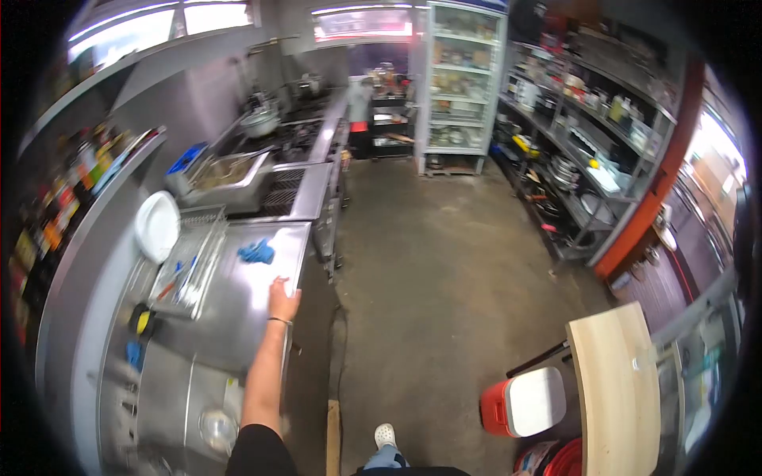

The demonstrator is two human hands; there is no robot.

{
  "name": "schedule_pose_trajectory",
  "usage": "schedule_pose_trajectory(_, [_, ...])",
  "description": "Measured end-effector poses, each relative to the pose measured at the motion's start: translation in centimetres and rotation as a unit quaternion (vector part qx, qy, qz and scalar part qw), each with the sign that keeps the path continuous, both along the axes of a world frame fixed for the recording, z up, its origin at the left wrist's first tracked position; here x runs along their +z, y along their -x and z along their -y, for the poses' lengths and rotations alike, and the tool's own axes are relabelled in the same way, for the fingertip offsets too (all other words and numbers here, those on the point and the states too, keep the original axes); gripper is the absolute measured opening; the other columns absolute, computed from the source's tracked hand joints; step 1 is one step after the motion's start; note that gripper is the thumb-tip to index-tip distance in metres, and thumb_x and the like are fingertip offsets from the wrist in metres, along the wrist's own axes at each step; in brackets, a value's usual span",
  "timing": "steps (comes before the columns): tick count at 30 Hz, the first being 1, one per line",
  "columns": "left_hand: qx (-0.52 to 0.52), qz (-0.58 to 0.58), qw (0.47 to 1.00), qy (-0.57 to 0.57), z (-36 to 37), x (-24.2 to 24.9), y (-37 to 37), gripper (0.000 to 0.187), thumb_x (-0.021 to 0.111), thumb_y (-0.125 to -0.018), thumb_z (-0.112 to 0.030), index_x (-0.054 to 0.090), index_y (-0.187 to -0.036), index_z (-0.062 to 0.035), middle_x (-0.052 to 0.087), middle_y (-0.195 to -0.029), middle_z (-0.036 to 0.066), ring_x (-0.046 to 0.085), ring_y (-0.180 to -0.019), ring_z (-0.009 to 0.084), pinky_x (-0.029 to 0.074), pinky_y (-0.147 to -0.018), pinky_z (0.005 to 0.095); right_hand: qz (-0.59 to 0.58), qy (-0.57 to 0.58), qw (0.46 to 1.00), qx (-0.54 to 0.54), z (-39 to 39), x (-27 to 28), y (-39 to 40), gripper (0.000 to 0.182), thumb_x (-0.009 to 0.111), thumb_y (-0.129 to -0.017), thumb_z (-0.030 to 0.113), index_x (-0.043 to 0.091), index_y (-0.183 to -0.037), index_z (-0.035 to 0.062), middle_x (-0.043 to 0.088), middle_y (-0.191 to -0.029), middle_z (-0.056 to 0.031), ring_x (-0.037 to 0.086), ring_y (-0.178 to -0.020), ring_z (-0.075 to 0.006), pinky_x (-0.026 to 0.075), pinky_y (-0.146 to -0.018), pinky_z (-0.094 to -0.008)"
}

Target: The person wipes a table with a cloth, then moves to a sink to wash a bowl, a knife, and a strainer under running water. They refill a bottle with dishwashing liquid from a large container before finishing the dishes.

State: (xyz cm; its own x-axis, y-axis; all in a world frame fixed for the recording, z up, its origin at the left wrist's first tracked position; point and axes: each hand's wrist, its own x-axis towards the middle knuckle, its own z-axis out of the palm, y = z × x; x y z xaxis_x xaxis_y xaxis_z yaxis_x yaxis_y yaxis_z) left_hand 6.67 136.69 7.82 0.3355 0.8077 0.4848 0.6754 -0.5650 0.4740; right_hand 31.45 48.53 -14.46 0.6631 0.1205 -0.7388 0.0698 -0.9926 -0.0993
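Observation:
My left hand [283,300] is stretched out over the steel counter [230,293], near its right edge, with a thin band at the wrist. Its fingers look loosely apart, and nothing shows in them, though they are small and slightly blurred. Just beyond the fingertips lies a crumpled blue cloth or glove [256,251], apart from the hand. Left of it, a wire dish rack [198,254] holds a few utensils, and a white oval plate [157,227] leans at its back. My right hand is out of view.
A sink with a metal bowl [217,428] is at lower left. A fryer [226,174] and stove [294,131] continue along the left wall. A person [359,115] stands at the back beside a glass-door fridge [458,87]. Shelves [579,151], a cooler [536,403] and a wooden table [619,389] line the right.

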Motion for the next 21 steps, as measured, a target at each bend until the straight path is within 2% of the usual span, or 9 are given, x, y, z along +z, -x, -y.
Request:
schedule_pose_trajectory(3, [0.038,-0.075,0.996,0.014,-11.5,-3.5,0.5,0.06,0.068,-0.072,-0.022,0.044,-0.124,-0.0034,0.034,-0.134,0.022,0.031,-0.125,0.036,0.028,-0.104,0.0419,0.051,-0.014,0.997,0.05,-5.7,0.3,-0.2,0.028,0.055,-0.077,0.032,0.067,-0.094,0.0121,0.065,-0.092,-0.0141,0.062,-0.089,-0.0301,0.048,-0.08,-0.0392])
schedule_pose_trajectory(5, [0.079,-0.172,0.981,0.044,-16.4,-4.3,0.8,0.066,0.065,-0.076,-0.027,0.037,-0.129,-0.0004,0.029,-0.137,0.024,0.027,-0.128,0.0367,0.024,-0.106,0.0414,-0.005,-0.052,0.997,-0.065,-12.7,8.0,0.6,0.025,0.055,-0.081,0.026,0.066,-0.091,0.0062,0.065,-0.067,-0.0091,0.065,-0.063,-0.0205,0.051,-0.061,-0.0342])
schedule_pose_trajectory(7, [0.085,-0.182,0.976,0.081,-20.3,-6.0,1.3,0.065,0.062,-0.078,-0.027,0.034,-0.129,0.0017,0.03,-0.136,0.025,0.027,-0.128,0.0364,0.023,-0.106,0.0408,0.081,-0.064,0.993,0.062,-15.8,9.4,0.9,0.028,0.054,-0.078,0.029,0.066,-0.096,0.0119,0.066,-0.09,-0.0121,0.062,-0.087,-0.0298,0.048,-0.078,-0.0397])
schedule_pose_trajectory(8, [0.074,-0.151,0.98,0.109,-21.7,-7.6,1.0,0.065,0.061,-0.078,-0.025,0.034,-0.13,0.0018,0.031,-0.135,0.026,0.027,-0.128,0.0366,0.024,-0.106,0.0408,0.077,-0.082,0.993,0.038,-17.7,11.7,1.2,0.027,0.054,-0.078,0.029,0.066,-0.096,0.0117,0.066,-0.091,-0.0121,0.062,-0.087,-0.0304,0.048,-0.079,-0.0397])
schedule_pose_trajectory(10, [0.156,-0.177,0.966,0.108,-20.9,-6.7,-0.1,0.059,0.059,-0.077,-0.017,0.036,-0.127,0.0027,0.039,-0.129,0.026,0.034,-0.124,0.037,0.025,-0.105,0.0406,0.079,-0.118,0.99,0.0,-20.7,15.0,1.5,0.028,0.054,-0.078,0.029,0.065,-0.097,0.0115,0.065,-0.093,-0.012,0.061,-0.09,-0.0313,0.047,-0.081,-0.0399])
schedule_pose_trajectory(12, [0.179,-0.216,0.959,0.027,-23.6,-8.3,0.2,0.044,0.056,-0.075,-0.011,0.046,-0.116,0.004,0.052,-0.114,0.026,0.048,-0.111,0.0384,0.036,-0.097,0.042,0.084,-0.133,0.987,-0.038,-21.3,15.9,2.0,0.028,0.054,-0.078,0.029,0.065,-0.097,0.0116,0.065,-0.094,-0.0118,0.06,-0.091,-0.0316,0.047,-0.082,-0.0402])
schedule_pose_trajectory(16, [0.153,-0.239,0.957,0.054,-22.6,-6.6,-0.7,0.021,0.058,-0.074,-0.009,0.057,-0.092,0.0028,0.06,-0.093,0.027,0.058,-0.09,0.0412,0.047,-0.078,0.0442,0.095,-0.109,0.988,-0.059,-21.2,15.8,3.0,0.03,0.052,-0.079,0.031,0.064,-0.101,0.0134,0.064,-0.096,-0.0123,0.06,-0.092,-0.0326,0.047,-0.083,-0.0416])
schedule_pose_trajectory(19, [0.081,-0.263,0.956,0.099,-16.7,-2.9,-4.2,0.023,0.059,-0.076,-0.011,0.057,-0.093,0.0042,0.06,-0.098,0.025,0.057,-0.093,0.0399,0.045,-0.079,0.0434,0.08,-0.118,0.989,-0.046,-22.1,16.4,3.0,0.03,0.049,-0.081,0.032,0.062,-0.101,0.0144,0.063,-0.098,-0.0142,0.059,-0.092,-0.0337,0.046,-0.083,-0.0435])
schedule_pose_trajectory(21, [0.016,-0.189,0.978,0.085,-12.6,-4.0,-7.6,0.026,0.06,-0.079,-0.015,0.056,-0.097,0.0046,0.061,-0.096,0.024,0.057,-0.09,0.039,0.045,-0.078,0.0426,0.102,-0.2,0.974,-0.039,-23.5,16.8,2.5,0.029,0.047,-0.084,0.032,0.062,-0.1,0.0122,0.063,-0.096,-0.0138,0.059,-0.091,-0.0348,0.046,-0.08,-0.0447])
